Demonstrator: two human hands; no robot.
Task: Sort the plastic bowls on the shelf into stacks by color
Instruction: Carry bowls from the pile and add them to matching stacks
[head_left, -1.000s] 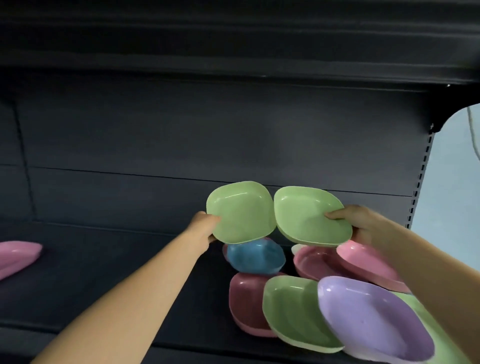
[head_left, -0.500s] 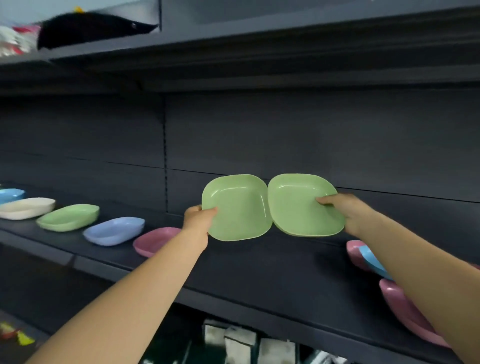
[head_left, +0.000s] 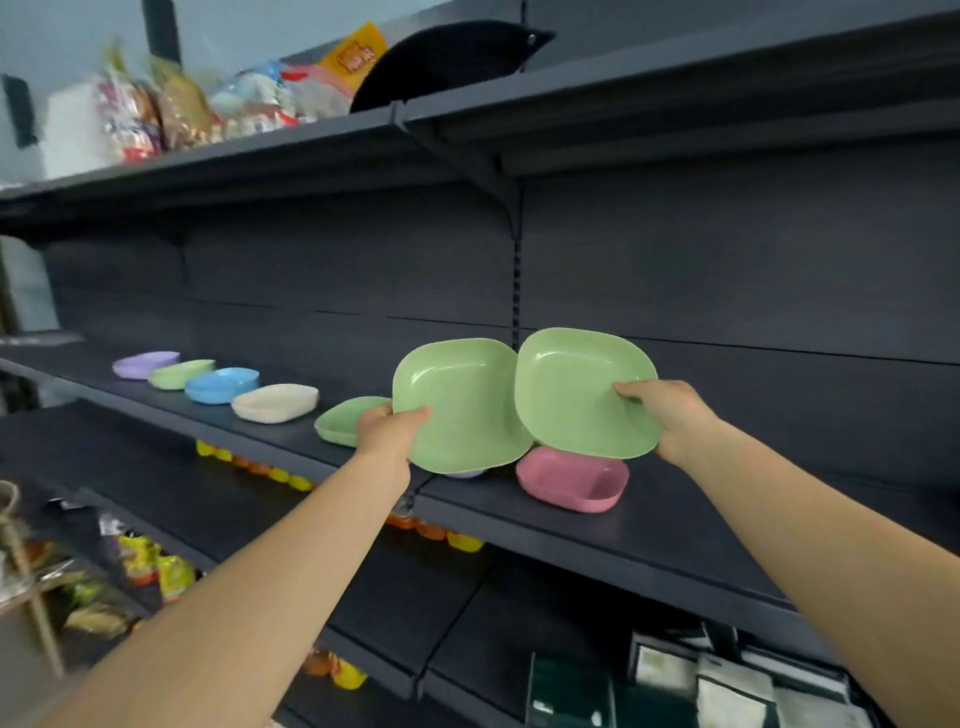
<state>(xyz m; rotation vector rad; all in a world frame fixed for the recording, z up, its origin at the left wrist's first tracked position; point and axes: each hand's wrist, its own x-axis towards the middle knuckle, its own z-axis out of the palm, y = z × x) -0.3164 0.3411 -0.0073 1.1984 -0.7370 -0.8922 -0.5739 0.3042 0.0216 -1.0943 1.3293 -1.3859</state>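
Along the dark shelf (head_left: 675, 525) a row of bowls runs from the far left: a lilac bowl (head_left: 145, 364), a pale green bowl (head_left: 179, 374), a blue bowl (head_left: 222, 384), a cream bowl (head_left: 275, 402), then a green bowl on the shelf (head_left: 345, 420), partly hidden behind the left hand (head_left: 387, 434). That hand pinches the lower left edge of the left green bowl (head_left: 462, 405), thumb over the rim on the inner face and the other fingers behind it, holding it tilted up above the shelf with its hollow toward the camera. Its right edge meets or slightly overlaps the right green bowl (head_left: 582, 389), also held up and tilted, a little higher. Below the two, a pink bowl (head_left: 574, 478) sits upright on the shelf, and a sliver of a pale bowl shows under the left green bowl. The right hand (head_left: 670, 415) grips the right edge of the right green bowl, thumb on the inside and fingers curled behind. The shelf above carries blurred snack packets (head_left: 208, 104); lower shelves hold yellow and orange items.
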